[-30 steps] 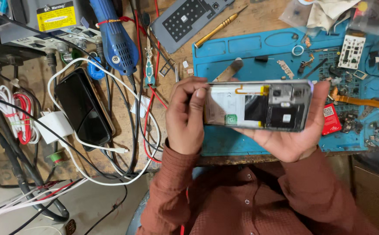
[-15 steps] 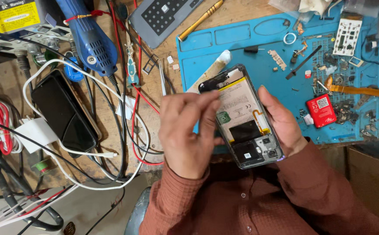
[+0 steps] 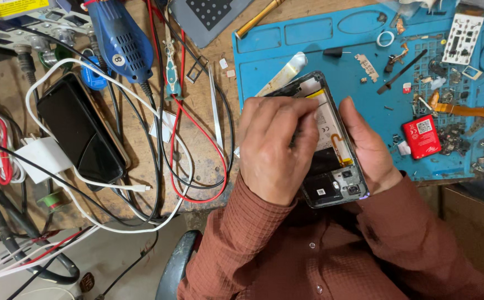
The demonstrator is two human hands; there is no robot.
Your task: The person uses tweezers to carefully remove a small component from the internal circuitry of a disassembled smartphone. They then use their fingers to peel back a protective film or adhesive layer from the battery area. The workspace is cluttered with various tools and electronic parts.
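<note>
Since half a second ago: my phone (image 3: 330, 150) has barely turned; it lies steeper, camera end toward my chest, and my left hand has slid further over its open back.

Head view, phone: backless, battery and board showing, held above the near edge of the blue mat (image 3: 286, 61), so any loose bit would drop on the mat, I judge.

Head view, left hand (image 3: 278, 150): lies over the left half of the phone, fingers (image 3: 303, 119) bunched together and pressed onto its upper inside, near the yellow tab. Whether they pinch something small I cannot tell.

Head view, right hand (image 3: 369, 147): cradles the phone from the right and beneath, thumb along the frame edge, fingers clamped on the phone to steady it against the left hand's push.

Head view, mat: small parts and screws scattered at right, a red box (image 3: 422, 136) just beside my right hand, a white ring (image 3: 385, 38) further up.

Head view, bench (image 3: 197, 150): tweezers (image 3: 215, 114) near my left hand, tangled cables (image 3: 186, 166), a second phone (image 3: 81, 130) with a white charger (image 3: 44, 158), a blue heat gun (image 3: 119, 39) well apart.
</note>
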